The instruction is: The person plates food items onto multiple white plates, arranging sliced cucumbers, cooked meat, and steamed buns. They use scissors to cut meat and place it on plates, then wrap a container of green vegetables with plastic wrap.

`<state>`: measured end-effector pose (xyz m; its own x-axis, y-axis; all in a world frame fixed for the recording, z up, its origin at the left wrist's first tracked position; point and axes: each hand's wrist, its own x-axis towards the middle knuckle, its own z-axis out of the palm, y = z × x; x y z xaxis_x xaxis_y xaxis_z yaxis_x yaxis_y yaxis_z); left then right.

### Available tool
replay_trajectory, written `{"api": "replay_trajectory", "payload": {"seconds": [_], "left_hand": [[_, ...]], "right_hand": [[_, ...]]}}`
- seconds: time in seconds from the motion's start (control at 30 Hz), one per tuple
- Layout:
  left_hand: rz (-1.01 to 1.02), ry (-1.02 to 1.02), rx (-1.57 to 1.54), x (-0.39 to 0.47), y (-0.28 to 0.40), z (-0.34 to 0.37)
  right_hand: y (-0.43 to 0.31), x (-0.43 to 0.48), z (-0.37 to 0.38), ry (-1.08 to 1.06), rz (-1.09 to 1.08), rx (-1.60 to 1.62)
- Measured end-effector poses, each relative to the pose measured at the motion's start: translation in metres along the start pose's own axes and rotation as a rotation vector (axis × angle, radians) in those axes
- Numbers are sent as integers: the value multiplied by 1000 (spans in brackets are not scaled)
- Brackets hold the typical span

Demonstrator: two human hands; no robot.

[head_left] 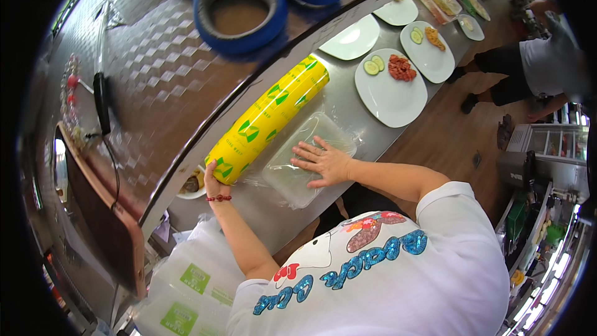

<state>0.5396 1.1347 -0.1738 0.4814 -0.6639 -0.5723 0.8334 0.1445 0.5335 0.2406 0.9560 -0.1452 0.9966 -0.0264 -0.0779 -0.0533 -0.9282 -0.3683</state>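
My left hand [217, 185], with a red bead bracelet at the wrist, grips the near end of a yellow and green cling wrap roll [268, 119] lying on the steel counter. Clear film stretches beside the roll over a rectangular translucent plastic container [289, 168]. Flat on top of the wrapped container rests my right hand [328, 162], its fingers spread. What is inside the container cannot be made out.
White plates, one with cucumber slices and red meat [391, 107], line the counter. Blue-handled scissors [242, 49] lie on a raised shelf. A phone [133, 228] stands at left, above plastic-wrapped packs [186, 252]. Another person [536, 65] stands at right.
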Motion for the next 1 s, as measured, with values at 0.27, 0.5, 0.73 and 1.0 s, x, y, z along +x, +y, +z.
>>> {"api": "replay_trajectory", "payload": {"seconds": [0.27, 0.5, 0.73, 1.0], "left_hand": [[-96, 1, 76, 24, 12, 3], [44, 111, 33, 1, -18, -3], [98, 129, 71, 3, -19, -5], [57, 42, 139, 4, -19, -8]], "right_hand": [[3, -1, 3, 30, -22, -13], [-2, 2, -5, 38, -11, 22], [-2, 0, -4, 32, -10, 30], [1, -3, 4, 241, 183, 37]]}}
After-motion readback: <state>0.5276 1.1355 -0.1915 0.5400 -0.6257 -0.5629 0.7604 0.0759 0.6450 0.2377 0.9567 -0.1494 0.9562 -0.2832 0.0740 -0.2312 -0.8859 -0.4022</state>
